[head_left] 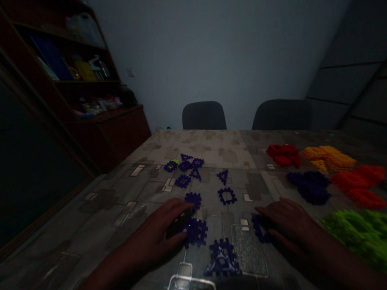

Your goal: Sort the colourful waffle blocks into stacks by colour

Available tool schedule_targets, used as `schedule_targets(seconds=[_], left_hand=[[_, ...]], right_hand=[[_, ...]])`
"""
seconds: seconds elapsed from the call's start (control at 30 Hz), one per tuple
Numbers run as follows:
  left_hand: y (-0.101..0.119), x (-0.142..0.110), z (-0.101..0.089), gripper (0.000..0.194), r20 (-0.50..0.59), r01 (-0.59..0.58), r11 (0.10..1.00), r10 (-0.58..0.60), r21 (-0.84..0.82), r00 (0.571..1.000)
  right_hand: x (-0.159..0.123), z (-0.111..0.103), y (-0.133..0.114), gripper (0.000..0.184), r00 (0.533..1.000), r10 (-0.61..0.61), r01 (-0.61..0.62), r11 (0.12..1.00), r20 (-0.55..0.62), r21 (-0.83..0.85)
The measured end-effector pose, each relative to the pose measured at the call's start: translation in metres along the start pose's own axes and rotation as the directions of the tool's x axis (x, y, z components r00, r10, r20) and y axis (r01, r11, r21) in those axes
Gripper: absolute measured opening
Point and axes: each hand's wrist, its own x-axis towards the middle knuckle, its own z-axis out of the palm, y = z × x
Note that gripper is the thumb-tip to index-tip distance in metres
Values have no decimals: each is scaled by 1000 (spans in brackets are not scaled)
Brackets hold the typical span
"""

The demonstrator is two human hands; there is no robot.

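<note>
My left hand [166, 224] rests low over the table with thumb and fingers apart. Its fingertips reach a dark purple toothed building piece [193, 199], and its thumb is at the edge of overlapping purple square pieces [197, 232]. On the right, my right hand [288, 220] curls over a purple square frame piece [259, 229], which shows between thumb and fingers. A purple square with a triangle piece [222, 260] lies between my forearms. Farther off are an open square piece [227, 196] and a triangle piece [223, 176].
Several purple pieces [183, 181] cluster farther back, with a bit of yellow-green among them. Sorted heaps stand at right: red [283, 155], yellow [329, 157], purple [309, 186], orange [360, 185], green [366, 234]. Two chairs [204, 115] stand behind the patterned table [212, 140].
</note>
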Motion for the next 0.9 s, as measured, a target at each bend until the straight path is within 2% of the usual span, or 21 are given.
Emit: schedule_targets(seconds=[0.1, 0.2, 0.3, 0.4, 0.53, 0.67, 0.77, 0.9], left_hand=[[-5, -3, -8, 77, 157, -115, 993, 113, -1, 981], [-7, -5, -10, 89, 215, -131, 991, 133, -26, 967], [-6, -4, -11, 80, 191, -120, 992, 127, -47, 973], [-2, -3, -10, 69, 143, -61, 998, 62, -12, 988], [5, 0, -3, 68, 63, 24, 1000, -24, 7, 998], [5, 2, 11, 75, 51, 44, 997, -48, 68, 998], [1, 1, 15, 78, 46, 29, 995, -34, 95, 998], [8, -1, 15, 60, -34, -73, 994, 76, 87, 997]], right_hand=[[0, -1, 0, 42, 1000, 5, -5, 1000, -8, -10], [2, -3, -3, 42, 1000, 0, 0, 1000, -4, -12], [2, -6, -4, 41, 999, -34, 34, 999, -2, -17], [-1, -3, -2, 42, 1000, -6, 6, 1000, 1, -16], [-6, 3, 1, 46, 998, 36, -35, 999, 45, -18], [-7, 3, 1, 44, 998, 38, -38, 999, 48, -12], [-4, 0, -1, 44, 999, 24, -23, 1000, 43, -13], [2, -3, -5, 42, 999, 10, -9, 1000, 49, -19]])
